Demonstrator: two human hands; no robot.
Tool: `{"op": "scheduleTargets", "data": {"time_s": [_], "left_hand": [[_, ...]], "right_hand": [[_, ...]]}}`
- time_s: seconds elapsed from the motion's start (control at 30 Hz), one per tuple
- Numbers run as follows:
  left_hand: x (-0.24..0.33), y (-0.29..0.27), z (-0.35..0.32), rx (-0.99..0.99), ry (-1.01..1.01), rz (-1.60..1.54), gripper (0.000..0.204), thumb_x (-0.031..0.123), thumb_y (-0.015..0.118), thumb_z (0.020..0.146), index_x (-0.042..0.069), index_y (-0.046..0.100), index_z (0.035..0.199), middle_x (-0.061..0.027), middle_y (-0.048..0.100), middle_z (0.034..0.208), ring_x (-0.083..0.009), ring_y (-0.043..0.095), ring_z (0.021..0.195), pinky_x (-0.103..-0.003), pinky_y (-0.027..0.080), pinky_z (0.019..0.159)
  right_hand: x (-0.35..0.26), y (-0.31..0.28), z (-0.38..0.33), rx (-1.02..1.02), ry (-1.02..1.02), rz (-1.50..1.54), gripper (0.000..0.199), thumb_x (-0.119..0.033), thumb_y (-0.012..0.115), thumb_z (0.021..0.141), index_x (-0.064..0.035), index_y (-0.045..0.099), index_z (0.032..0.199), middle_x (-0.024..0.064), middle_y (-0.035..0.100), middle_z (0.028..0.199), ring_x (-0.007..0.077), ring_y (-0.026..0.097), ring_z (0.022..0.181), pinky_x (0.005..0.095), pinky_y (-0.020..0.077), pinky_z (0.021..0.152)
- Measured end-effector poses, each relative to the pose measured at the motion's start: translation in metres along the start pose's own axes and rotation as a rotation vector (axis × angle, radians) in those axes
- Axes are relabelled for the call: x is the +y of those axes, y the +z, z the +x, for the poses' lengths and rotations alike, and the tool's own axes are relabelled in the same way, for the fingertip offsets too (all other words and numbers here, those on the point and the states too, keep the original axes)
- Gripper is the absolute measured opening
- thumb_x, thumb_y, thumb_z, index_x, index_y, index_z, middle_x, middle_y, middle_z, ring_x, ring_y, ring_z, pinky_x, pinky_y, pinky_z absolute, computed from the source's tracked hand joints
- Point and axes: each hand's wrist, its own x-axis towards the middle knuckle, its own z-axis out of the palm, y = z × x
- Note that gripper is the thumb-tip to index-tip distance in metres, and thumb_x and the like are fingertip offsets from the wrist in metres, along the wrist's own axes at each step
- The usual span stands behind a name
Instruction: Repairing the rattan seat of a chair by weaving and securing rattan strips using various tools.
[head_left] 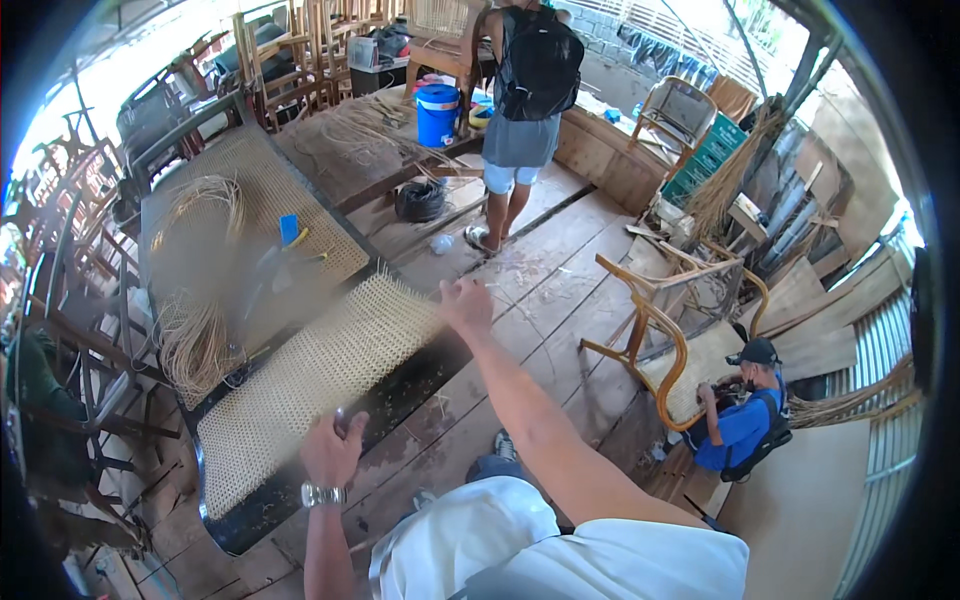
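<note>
Woven cane sheet (pixel 320 375) lies across the dark table (pixel 240 520), and both hands are on it: right hand (pixel 466 303) pinches its far frayed corner, left hand (pixel 333 448) closes on its near edge. Two loose cane bundles (pixel 195 345) beside the sheet; blue bucket (pixel 437 113) beyond, two other people nearby.

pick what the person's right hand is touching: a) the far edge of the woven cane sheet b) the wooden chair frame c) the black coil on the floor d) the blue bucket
a: the right hand grips the far edge of the woven cane sheet lying on the dark table, while the left hand is at its near edge.
</note>
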Motion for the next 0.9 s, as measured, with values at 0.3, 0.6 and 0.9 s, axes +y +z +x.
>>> {"op": "scheduleTargets", "data": {"time_s": [0.3,0.6,0.9], "left_hand": [[-0.017,0.036,0.02,0.306,-0.214,0.161,0.043,0.048,0.073,0.086,0.006,0.065,0.087,-0.0139,0.067,0.081,-0.037,0.066,0.073,-0.048,0.051,0.065],[0.006,0.058,0.03,0.573,-0.166,0.233,0.037,0.045,0.073,0.086,0.01,0.064,0.079,-0.0084,0.063,0.074,-0.0327,0.063,0.067,-0.045,0.048,0.059],[-0.002,0.061,0.016,0.653,-0.243,0.309,0.05,0.054,0.067,0.089,0.007,0.06,0.073,-0.0072,0.061,0.07,-0.0302,0.06,0.062,-0.045,0.046,0.059]], "right_hand": [[0.253,-0.123,0.0,-0.317,0.132,0.103,0.032,-0.035,0.07,0.081,-0.0036,0.073,0.086,0.015,0.07,0.082,0.0256,0.067,0.079,0.0391,0.0503,0.071],[0.477,-0.222,-0.129,-0.555,0.437,-0.715,0.063,-0.058,0.058,0.093,0.0033,0.075,0.096,0.028,0.07,0.102,0.0443,0.067,0.102,0.0508,0.0508,0.092],[0.292,-0.079,0.058,-0.271,-0.151,0.025,0.034,-0.03,0.056,0.097,0.0032,0.063,0.098,0.0255,0.063,0.101,0.0428,0.057,0.101,0.0495,0.0446,0.091]]}}
